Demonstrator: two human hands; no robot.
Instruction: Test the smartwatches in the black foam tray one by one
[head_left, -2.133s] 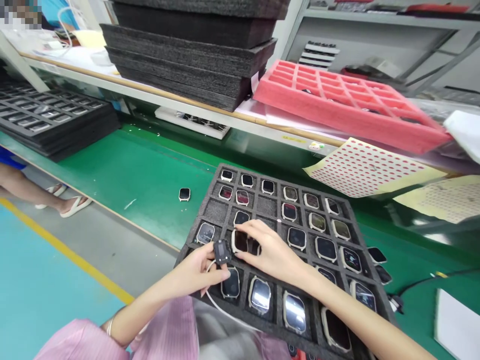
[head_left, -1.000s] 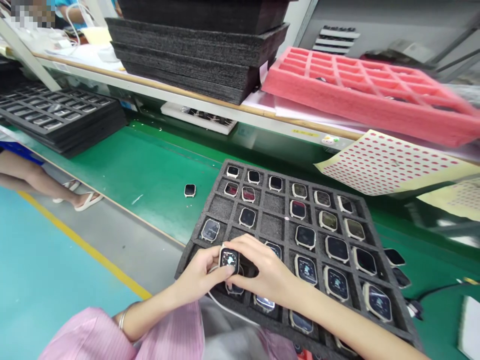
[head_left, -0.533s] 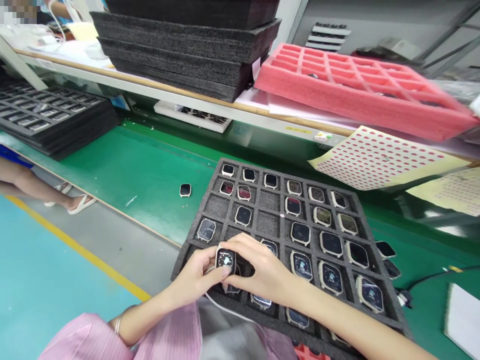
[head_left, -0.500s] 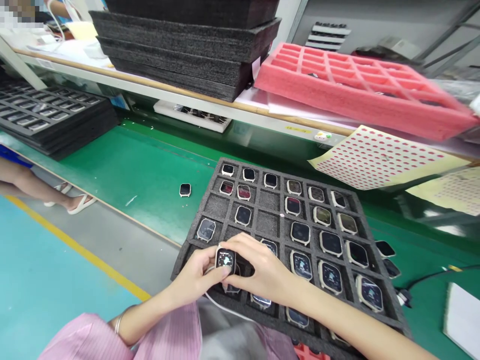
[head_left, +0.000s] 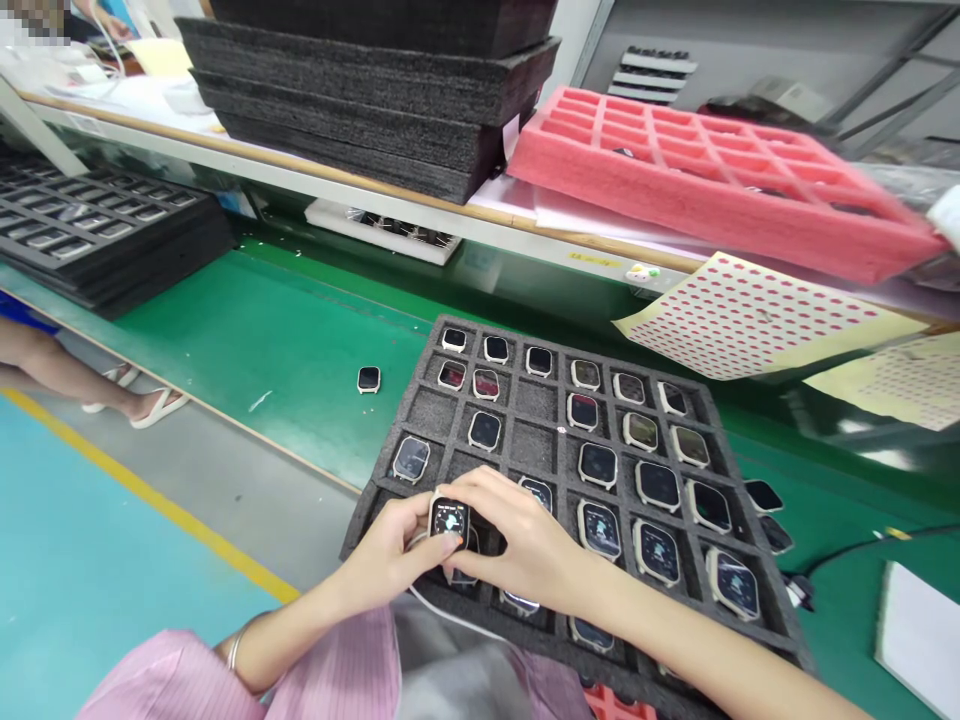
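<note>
Both hands hold one smartwatch case [head_left: 449, 522] with a lit face, low over the near left part of a dark foam tray [head_left: 535, 448]. My left hand [head_left: 397, 545] grips its left side, the thumb lying along the lower edge of the screen. From the right, my right hand [head_left: 517, 535] closes its fingers on the top and right side. A white cable [head_left: 454, 622] runs below the hands; whether it joins the watch is hidden. Strapless watches sit in many tray pockets, such as a watch with a lit face [head_left: 600, 530] on the right. Several pockets hold nothing.
A lone watch [head_left: 368, 379] lies on the green bench left of the tray. Loose black screens [head_left: 763, 496] and a black cable [head_left: 862, 545] are at right. A red foam tray [head_left: 675, 190] and stacked black foam [head_left: 360, 100] stand on the shelf. More trays [head_left: 112, 240] are far left.
The hands and the watch keep almost the same pose. The whole view has shifted very slightly.
</note>
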